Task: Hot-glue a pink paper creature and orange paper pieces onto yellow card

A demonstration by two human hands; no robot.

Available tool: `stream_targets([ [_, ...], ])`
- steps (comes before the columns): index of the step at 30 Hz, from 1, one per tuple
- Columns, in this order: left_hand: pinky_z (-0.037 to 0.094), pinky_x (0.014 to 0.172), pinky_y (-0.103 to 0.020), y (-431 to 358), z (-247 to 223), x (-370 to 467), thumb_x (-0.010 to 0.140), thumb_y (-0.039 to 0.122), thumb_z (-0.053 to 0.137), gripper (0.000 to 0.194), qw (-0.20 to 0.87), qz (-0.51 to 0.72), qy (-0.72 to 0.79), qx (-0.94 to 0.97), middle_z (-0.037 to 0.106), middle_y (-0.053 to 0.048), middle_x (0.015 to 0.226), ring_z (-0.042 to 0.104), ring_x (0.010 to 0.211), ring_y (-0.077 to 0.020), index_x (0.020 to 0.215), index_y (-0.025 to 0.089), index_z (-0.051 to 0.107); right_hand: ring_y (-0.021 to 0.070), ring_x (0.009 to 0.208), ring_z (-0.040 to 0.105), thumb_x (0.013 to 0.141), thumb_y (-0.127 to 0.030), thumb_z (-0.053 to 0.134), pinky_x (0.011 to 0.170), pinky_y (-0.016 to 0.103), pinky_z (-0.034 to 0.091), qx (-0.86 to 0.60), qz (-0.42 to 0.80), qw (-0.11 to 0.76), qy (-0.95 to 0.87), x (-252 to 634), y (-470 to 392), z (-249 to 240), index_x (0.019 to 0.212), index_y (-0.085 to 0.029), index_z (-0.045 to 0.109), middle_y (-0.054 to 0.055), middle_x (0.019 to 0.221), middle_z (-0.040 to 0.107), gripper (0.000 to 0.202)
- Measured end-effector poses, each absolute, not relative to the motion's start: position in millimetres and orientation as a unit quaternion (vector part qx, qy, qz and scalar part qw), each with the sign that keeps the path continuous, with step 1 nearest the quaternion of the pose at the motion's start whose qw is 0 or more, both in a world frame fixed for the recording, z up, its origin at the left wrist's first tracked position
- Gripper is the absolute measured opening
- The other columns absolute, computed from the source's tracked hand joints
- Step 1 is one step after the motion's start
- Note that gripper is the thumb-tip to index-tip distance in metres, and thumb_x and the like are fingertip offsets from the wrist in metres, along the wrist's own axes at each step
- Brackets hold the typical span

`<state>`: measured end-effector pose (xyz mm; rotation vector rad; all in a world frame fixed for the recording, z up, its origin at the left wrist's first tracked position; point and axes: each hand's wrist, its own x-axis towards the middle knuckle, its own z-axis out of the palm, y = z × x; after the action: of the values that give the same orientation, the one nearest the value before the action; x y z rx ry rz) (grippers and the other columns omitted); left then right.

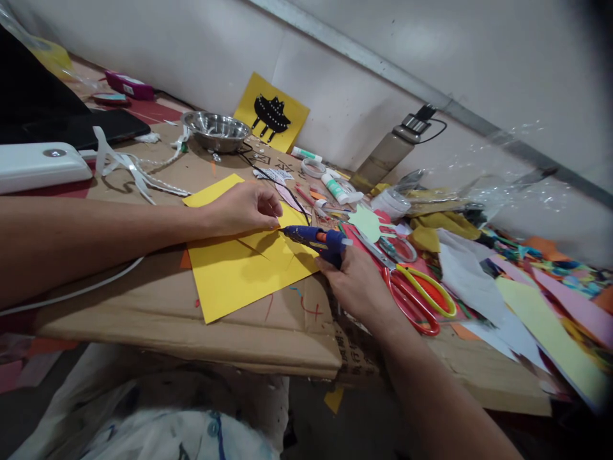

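A yellow sheet (230,275) lies on the cardboard-covered table. My left hand (249,207) is over its upper part, thumb and fingertips pinched together; whatever is between them is too small to make out. My right hand (357,281) is wrapped round a blue glue gun (311,237) at the sheet's right edge. The gun's nozzle points left and is close beside my left fingertips, above the sheet. Thin dark lines show on the paper below the nozzle.
Behind are a metal bowl (218,131), a yellow card with a black cutout (271,114) and a bottle (390,150). Scissors with red handles (412,303) lie to the right, near paper scraps (541,313). A white cord (96,295) runs at left.
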<state>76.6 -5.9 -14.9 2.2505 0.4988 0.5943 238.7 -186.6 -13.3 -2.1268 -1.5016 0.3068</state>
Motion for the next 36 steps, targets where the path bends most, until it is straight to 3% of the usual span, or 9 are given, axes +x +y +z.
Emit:
stream_targets([
  [7, 0.048, 0.063, -0.024, -9, -14, 78, 0.072, 0.029, 0.066, 0.016, 0.366, 0.233, 0.201, 0.878, 0.071, -0.002, 0.075, 0.063, 0.067, -0.0125, 0.078, 0.015, 0.068, 0.0262, 0.081, 0.061, 0.083, -0.027, 0.054, 0.068, 0.037, 0.045, -0.798, 0.091, 0.232, -0.549, 239, -184, -12, 0.095, -0.017, 0.065, 0.01, 0.091, 0.07, 0.019],
  [15, 0.048, 0.068, -0.024, -7, -18, 75, 0.076, 0.033, 0.066, 0.019, 0.318, 0.224, 0.194, 0.901, 0.074, -0.002, 0.082, 0.066, 0.075, -0.0141, 0.084, 0.017, 0.071, 0.0222, 0.072, 0.058, 0.081, -0.026, 0.056, 0.06, 0.032, 0.041, -0.789, 0.075, 0.232, -0.564, 238, -191, -11, 0.091, -0.02, 0.063, 0.006, 0.081, 0.066, 0.014],
  [21, 0.046, 0.067, -0.023, -10, -18, 73, 0.079, 0.028, 0.065, 0.016, 0.277, 0.221, 0.195, 0.914, 0.076, -0.001, 0.081, 0.067, 0.075, -0.0141, 0.088, 0.017, 0.073, 0.0223, 0.072, 0.057, 0.08, -0.027, 0.056, 0.06, 0.032, 0.04, -0.794, 0.064, 0.217, -0.564, 239, -194, -8, 0.082, -0.021, 0.059, 0.006, 0.077, 0.063, 0.008],
  [36, 0.044, 0.073, -0.026, -14, -13, 73, 0.086, 0.027, 0.055, 0.021, 0.125, 0.163, 0.122, 0.971, 0.075, -0.004, 0.087, 0.066, 0.08, -0.017, 0.09, 0.018, 0.074, 0.0216, 0.073, 0.057, 0.082, -0.023, 0.054, 0.061, 0.031, 0.038, -0.791, 0.06, 0.198, -0.576, 237, -194, -5, 0.087, -0.019, 0.059, 0.007, 0.08, 0.064, 0.008],
])
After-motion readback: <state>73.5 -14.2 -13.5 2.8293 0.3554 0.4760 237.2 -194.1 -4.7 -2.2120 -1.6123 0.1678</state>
